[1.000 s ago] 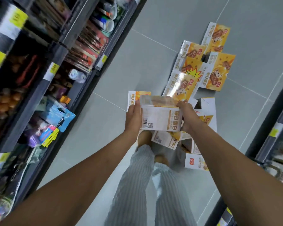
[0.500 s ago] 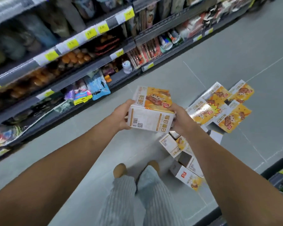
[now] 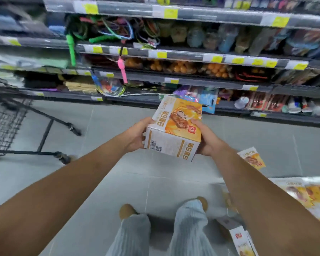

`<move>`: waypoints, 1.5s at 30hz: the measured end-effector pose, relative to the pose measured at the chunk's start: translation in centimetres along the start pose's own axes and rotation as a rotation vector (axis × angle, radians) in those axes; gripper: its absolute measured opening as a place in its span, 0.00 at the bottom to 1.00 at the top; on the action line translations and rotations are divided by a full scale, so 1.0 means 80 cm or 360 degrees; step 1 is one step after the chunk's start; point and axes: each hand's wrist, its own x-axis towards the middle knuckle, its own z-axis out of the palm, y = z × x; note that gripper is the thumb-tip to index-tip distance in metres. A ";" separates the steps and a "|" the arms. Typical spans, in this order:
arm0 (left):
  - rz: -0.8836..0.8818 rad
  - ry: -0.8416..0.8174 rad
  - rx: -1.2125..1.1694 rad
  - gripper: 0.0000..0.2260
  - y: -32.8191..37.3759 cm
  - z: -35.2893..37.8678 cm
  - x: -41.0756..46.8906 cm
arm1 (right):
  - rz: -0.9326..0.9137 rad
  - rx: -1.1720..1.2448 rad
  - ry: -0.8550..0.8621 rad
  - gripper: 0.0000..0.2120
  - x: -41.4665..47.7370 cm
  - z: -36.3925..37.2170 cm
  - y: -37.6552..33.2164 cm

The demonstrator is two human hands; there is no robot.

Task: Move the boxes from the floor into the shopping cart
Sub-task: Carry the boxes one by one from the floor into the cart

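Observation:
I hold a white and orange box point(image 3: 175, 130) in front of me with both hands, well above the floor. My left hand point(image 3: 137, 134) grips its left end and my right hand point(image 3: 207, 139) grips its right end. The black wire shopping cart point(image 3: 6, 115) stands at the far left, partly cut off by the frame edge. More boxes of the same kind lie on the floor at the right: one point(image 3: 251, 159) beyond my right forearm, several point(image 3: 310, 196) at the right edge, and one point(image 3: 238, 235) near my right foot.
Store shelves point(image 3: 174, 78) full of goods run across the whole back of the view. The grey tiled floor point(image 3: 103, 163) lies between me and the cart. My legs and feet point(image 3: 127, 213) are at the bottom.
My view has swung left, away from the pile of boxes. The shelves now fill the back and the cart has come into view at the left. Both hands keep the box.

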 end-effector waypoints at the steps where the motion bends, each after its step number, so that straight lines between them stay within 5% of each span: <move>1: -0.0011 -0.0005 -0.0089 0.07 -0.006 -0.037 -0.015 | -0.0025 -0.0062 -0.0045 0.24 0.001 0.039 0.001; 7: 0.0046 0.0126 -0.0435 0.15 -0.042 -0.268 -0.101 | -0.0150 -0.0301 -0.0407 0.16 -0.003 0.289 0.015; 11: 0.0237 0.0269 -0.0664 0.11 -0.062 -0.386 -0.157 | -0.0199 -0.0331 -0.0649 0.22 -0.004 0.436 0.022; 18: 0.0541 0.0784 -0.1018 0.06 -0.065 -0.548 -0.225 | -0.0264 -0.0497 -0.0959 0.03 -0.007 0.675 0.003; 23: 0.0619 0.0924 -0.1203 0.12 -0.061 -0.659 -0.249 | -0.0249 -0.0885 -0.1067 0.27 0.000 0.816 -0.013; 25: 0.0602 0.0978 -0.1237 0.18 -0.053 -0.705 -0.254 | -0.0226 -0.1035 -0.1137 0.22 0.011 0.869 -0.019; 27: 0.0561 0.0987 -0.1311 0.15 -0.040 -0.749 -0.258 | -0.0168 -0.1107 -0.1155 0.12 0.028 0.923 -0.027; 31: 0.0537 0.0935 -0.1535 0.16 -0.023 -0.824 -0.258 | -0.0068 -0.1224 -0.1072 0.10 0.049 1.019 -0.031; 36: 0.0362 0.1403 -0.1965 0.21 -0.026 -0.913 -0.229 | 0.0059 -0.1120 -0.0965 0.11 0.078 1.119 -0.022; 40: 0.0377 0.1327 -0.2189 0.41 -0.024 -0.956 -0.199 | 0.0127 -0.1093 -0.0907 0.10 0.092 1.174 -0.017; 45: 0.0275 0.1104 -0.1996 0.34 0.007 -1.030 -0.173 | 0.0201 -0.1070 -0.0879 0.11 0.124 1.251 0.002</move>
